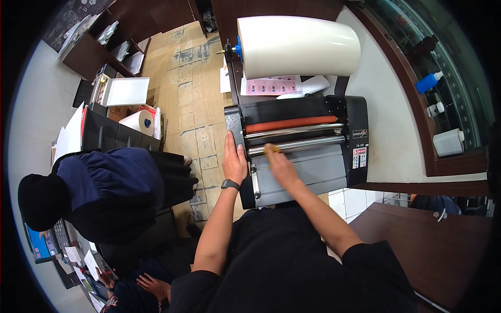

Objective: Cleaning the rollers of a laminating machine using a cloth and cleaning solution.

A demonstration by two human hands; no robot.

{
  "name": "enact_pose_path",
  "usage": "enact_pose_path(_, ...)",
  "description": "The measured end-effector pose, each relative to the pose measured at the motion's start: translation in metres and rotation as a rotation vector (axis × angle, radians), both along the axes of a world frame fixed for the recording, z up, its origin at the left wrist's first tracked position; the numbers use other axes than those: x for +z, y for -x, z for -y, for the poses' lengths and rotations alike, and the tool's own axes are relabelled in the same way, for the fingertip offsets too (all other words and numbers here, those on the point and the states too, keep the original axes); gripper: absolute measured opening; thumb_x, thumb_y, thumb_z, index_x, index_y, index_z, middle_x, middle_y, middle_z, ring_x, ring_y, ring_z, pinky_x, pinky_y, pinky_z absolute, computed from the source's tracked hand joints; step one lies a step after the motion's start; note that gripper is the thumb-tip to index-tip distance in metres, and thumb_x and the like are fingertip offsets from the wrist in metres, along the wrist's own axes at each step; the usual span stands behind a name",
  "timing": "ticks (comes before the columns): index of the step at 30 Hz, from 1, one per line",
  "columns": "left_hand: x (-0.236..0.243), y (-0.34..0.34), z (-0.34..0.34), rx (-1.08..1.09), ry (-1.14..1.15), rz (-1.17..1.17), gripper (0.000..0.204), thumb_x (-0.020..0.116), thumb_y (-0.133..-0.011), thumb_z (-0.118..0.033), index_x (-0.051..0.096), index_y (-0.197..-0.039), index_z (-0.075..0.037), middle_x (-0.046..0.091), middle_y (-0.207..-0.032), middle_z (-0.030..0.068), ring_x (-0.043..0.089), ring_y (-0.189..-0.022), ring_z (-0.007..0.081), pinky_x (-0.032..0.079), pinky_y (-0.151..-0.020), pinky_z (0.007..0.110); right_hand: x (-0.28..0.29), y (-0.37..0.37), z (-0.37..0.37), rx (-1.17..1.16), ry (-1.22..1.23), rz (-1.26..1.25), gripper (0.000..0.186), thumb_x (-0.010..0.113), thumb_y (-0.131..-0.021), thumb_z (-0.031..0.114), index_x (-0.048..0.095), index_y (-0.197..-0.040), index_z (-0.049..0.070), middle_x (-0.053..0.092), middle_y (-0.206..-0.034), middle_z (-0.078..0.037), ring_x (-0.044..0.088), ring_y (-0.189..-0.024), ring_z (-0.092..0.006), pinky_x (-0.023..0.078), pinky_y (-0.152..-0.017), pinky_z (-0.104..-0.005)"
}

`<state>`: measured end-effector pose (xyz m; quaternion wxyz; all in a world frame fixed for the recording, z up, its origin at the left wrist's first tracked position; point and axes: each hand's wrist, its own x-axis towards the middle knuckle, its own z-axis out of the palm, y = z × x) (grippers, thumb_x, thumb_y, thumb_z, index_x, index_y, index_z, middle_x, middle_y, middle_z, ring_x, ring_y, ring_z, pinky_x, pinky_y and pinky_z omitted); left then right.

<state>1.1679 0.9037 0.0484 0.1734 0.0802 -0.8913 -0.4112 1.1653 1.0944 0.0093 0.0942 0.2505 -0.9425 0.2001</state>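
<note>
A black roll laminator (pixel 357 117) sits before me, with an orange roller (pixel 290 123), steel rollers (pixel 308 145) and a grey feed plate (pixel 308 177). My left hand (pixel 235 159) lies with straight fingers against the machine's left side panel, holding nothing. My right hand (pixel 282 169) grips a small yellow pad (pixel 270 148) on the lower steel roller, near its left part; the hand is slightly blurred. Above the machine hangs a large white film roll (pixel 300 44), and pink printed sheets (pixel 269 86) lie beneath it.
A co-worker (pixel 112 182) in navy and black is at the left desk; another person's hand (pixel 154 287) shows below. A white roll (pixel 138 122) and printers (pixel 96 125) line the left. A glass cabinet (pixel 454 78) with bottles and a brown cabinet (pixel 391 245) stand right.
</note>
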Motion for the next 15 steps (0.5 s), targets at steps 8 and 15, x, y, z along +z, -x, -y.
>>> enact_pose_path(8,0.000,0.002,-0.003,0.015,0.009,0.008,0.058,0.043,-0.105,-0.021,0.029,-0.158,-0.005,0.044,-0.152,0.0243,0.047,-0.136,0.0417,0.043,-0.109,0.044,0.024,0.049,-0.206,-0.511,-0.017,0.138,0.058,0.049,-0.093,-0.003,0.040,-0.150,-0.002,0.059,-0.134,-0.028,0.062,-0.118,-0.0423,0.054,-0.096,-0.0434)
enact_pose_path(15,0.000,0.002,-0.005,0.027,0.048,0.000,0.057,0.043,-0.104,-0.020,0.030,-0.157,-0.003,0.043,-0.152,0.0251,0.047,-0.136,0.0424,0.042,-0.109,0.044,0.014,0.009,-0.020,-0.179,0.116,0.224,0.051,0.051,-0.094,0.005,0.047,-0.145,0.004,0.064,-0.100,-0.019,0.065,-0.092,-0.0388,0.056,-0.081,-0.0497)
